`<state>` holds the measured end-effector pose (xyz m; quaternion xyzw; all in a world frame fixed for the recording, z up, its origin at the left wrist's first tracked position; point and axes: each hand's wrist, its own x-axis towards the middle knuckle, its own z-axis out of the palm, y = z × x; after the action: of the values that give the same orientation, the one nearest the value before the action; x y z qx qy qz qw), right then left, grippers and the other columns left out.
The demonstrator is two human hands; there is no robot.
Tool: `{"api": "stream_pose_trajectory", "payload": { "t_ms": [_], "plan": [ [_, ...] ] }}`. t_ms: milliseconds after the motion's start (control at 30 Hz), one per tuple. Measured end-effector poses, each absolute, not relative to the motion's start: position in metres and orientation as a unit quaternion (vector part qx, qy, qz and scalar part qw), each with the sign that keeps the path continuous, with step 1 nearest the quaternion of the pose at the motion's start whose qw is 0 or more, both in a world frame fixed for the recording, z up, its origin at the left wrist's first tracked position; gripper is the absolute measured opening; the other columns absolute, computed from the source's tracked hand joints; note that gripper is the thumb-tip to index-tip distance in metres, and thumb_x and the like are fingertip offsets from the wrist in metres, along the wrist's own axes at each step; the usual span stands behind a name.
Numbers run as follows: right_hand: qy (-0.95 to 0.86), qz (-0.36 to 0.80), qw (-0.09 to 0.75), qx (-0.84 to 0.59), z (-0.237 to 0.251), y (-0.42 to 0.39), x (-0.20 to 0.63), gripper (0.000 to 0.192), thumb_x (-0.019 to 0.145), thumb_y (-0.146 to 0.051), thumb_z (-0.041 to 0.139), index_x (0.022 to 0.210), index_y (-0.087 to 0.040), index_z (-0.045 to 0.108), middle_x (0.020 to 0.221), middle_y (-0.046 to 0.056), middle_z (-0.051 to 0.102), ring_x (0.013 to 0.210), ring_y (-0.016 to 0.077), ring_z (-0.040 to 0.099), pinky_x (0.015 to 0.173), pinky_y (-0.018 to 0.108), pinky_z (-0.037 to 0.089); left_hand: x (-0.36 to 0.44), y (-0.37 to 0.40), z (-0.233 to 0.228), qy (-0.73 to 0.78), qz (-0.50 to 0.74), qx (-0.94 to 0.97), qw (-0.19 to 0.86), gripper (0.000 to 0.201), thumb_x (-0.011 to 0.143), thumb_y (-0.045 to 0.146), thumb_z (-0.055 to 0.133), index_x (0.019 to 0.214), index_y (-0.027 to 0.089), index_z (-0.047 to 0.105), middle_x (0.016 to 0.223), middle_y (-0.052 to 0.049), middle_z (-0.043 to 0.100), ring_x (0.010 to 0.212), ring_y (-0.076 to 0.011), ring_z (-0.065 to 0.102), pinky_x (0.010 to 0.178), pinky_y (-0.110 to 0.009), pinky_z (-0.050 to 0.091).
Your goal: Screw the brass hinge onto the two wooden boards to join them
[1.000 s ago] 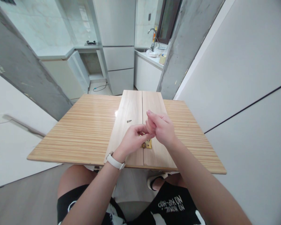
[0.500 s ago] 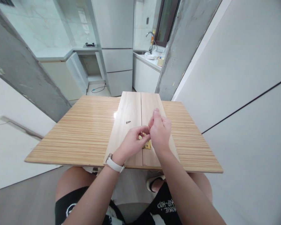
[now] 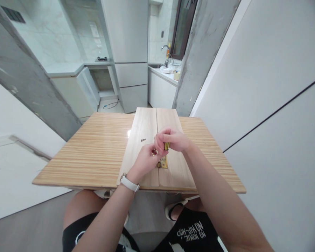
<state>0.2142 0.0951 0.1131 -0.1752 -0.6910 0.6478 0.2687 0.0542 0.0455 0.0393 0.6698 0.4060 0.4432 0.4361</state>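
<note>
On the striped wooden worktop [image 3: 94,154] in front of you lie two pale boards [image 3: 144,140] side by side, their seam running away from you. Furthest left of the small things, a loose dark screw [image 3: 143,139] rests on the left board, a little apart from your hands.

Next comes your left hand [image 3: 146,160], with a white watch [image 3: 129,183] at the wrist. Its fingers are curled in, and something small and reddish shows at their tips; you cannot tell from here what it is, or whether it is truly pinched.

Just below and between your hands, the brass hinge [image 3: 163,162] lies flat across the seam near your edge of the boards, partly hidden by your fingers.

Your right hand [image 3: 174,140] hovers above it, clenched round a small yellow and black object [image 3: 167,145] that looks like the handle of a short screwdriver, though too little of it shows to be sure. The two hands touch or nearly touch over the hinge.

As a judgement, you seem to be at the fixing stage: the hinge is placed, and a fastener is being readied at the tool. The next move would call for seating the point in a hinge hole and keeping the tool upright, with the hinge kept square over the seam.
</note>
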Motion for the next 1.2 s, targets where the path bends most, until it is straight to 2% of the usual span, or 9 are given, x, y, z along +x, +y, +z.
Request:
{"api": "stream_pose_trajectory", "payload": {
  "t_ms": [67,133,233,333,533,700,900,1033,1200],
  "plan": [
    [-0.706,0.653,0.215,-0.169,0.115,0.098,0.213,0.06,0.093,-0.062,0.068,0.053,-0.018,0.063,0.049,0.001,0.06,0.047,0.0115,0.05,0.053,0.026,0.043,0.054,0.046,0.038,0.391,0.443,0.669,0.451,0.024,0.092,0.035,0.073,0.082,0.014,0.075,0.081,-0.006,0.076,0.075,-0.0182,0.065,0.067,-0.028,0.047],
    [-0.705,0.651,0.21,-0.187,0.114,0.096,0.21,0.064,0.096,-0.058,0.067,0.047,-0.019,0.054,0.042,-0.003,0.049,0.042,0.009,0.04,0.048,0.024,0.035,0.055,0.046,0.037,0.379,0.444,0.663,0.468,0.023,0.093,0.035,0.072,0.087,0.013,0.076,0.086,-0.008,0.077,0.079,-0.019,0.067,0.07,-0.029,0.049],
    [-0.674,0.657,0.261,-0.214,0.109,0.09,0.205,0.068,0.098,-0.058,0.064,0.044,-0.021,0.044,0.039,-0.006,0.039,0.039,0.0074,0.029,0.044,0.025,0.024,0.058,0.045,0.035,0.374,0.466,0.629,0.497,0.02,0.091,0.033,0.075,0.096,0.014,0.072,0.091,-0.009,0.078,0.083,-0.0197,0.07,0.072,-0.029,0.052],
    [-0.629,0.666,0.32,-0.241,0.102,0.085,0.2,0.068,0.097,-0.057,0.065,0.045,-0.021,0.041,0.04,-0.007,0.035,0.038,0.0071,0.029,0.043,0.025,0.021,0.059,0.045,0.035,0.361,0.489,0.601,0.519,0.024,0.088,0.03,0.078,0.104,0.015,0.066,0.095,-0.008,0.078,0.086,-0.0195,0.072,0.073,-0.027,0.053],
    [-0.569,0.639,0.429,-0.291,0.095,0.077,0.192,0.066,0.093,-0.059,0.065,0.045,-0.022,0.04,0.039,-0.007,0.032,0.037,0.0073,0.028,0.041,0.027,0.02,0.056,0.05,0.039,0.328,0.476,0.612,0.54,0.02,0.088,0.028,0.079,0.097,0.015,0.066,0.092,-0.006,0.076,0.086,-0.0183,0.072,0.076,-0.027,0.054],
    [-0.537,0.545,0.524,-0.373,0.091,0.065,0.185,0.066,0.096,-0.061,0.062,0.047,-0.023,0.039,0.041,-0.005,0.033,0.041,0.0093,0.03,0.043,0.029,0.021,0.055,0.062,0.037,0.29,0.437,0.607,0.597,0.026,0.086,0.035,0.082,0.094,0.014,0.069,0.092,-0.008,0.077,0.086,-0.0193,0.072,0.079,-0.03,0.056],
    [-0.43,0.301,0.66,-0.537,0.087,0.049,0.155,0.062,0.103,-0.06,0.05,0.054,-0.024,0.039,0.05,-0.003,0.036,0.048,0.0123,0.034,0.048,0.032,0.026,0.045,0.074,0.036,0.253,0.361,0.636,0.634,0.025,0.087,0.036,0.079,0.094,0.013,0.074,0.09,-0.007,0.077,0.086,-0.0196,0.071,0.073,-0.027,0.053],
    [-0.429,0.299,0.655,-0.546,0.088,0.048,0.148,0.063,0.103,-0.063,0.049,0.054,-0.024,0.038,0.05,-0.003,0.036,0.048,0.0127,0.035,0.048,0.033,0.026,0.045,0.063,0.038,0.299,0.406,0.677,0.537,0.01,0.091,0.021,0.068,0.091,0.014,0.074,0.091,-0.006,0.076,0.087,-0.0186,0.068,0.075,-0.026,0.051],
    [-0.502,0.437,0.589,-0.458,0.093,0.05,0.173,0.067,0.1,-0.068,0.052,0.051,-0.023,0.044,0.046,-0.003,0.04,0.046,0.0118,0.037,0.048,0.031,0.029,0.056,0.045,0.039,0.34,0.455,0.681,0.462,0.012,0.091,0.016,0.065,0.091,0.014,0.076,0.089,-0.004,0.076,0.083,-0.0168,0.065,0.076,-0.027,0.048]
  ]
}}
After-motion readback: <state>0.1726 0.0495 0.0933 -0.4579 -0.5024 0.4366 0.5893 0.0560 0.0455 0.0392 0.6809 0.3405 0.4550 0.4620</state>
